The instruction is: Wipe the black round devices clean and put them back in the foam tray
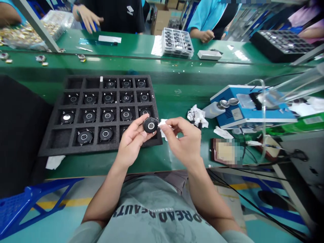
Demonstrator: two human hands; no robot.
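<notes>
My left hand (132,140) is closed on a round black smartwatch body (151,125), pinching it by the rim with its sensor back facing up. My right hand (184,141) has thumb and forefinger pinched together on a piece of white tissue (163,129), right beside the watch's right edge. Whether the tissue touches the watch I cannot tell. Under and left of my left hand lies a black foam tray (60,138) with square compartments. Most of them hold similar watch bodies (108,115), and a few show bare foam. My left hand covers part of the front right compartments.
Right of my hands stand a white bottle (214,110), crumpled tissue (196,114) and a blue machine (227,96). A green bottle (301,123) lies farther right. Across the bench is a clear parts box (177,50); co-workers' hands (87,18) are beyond.
</notes>
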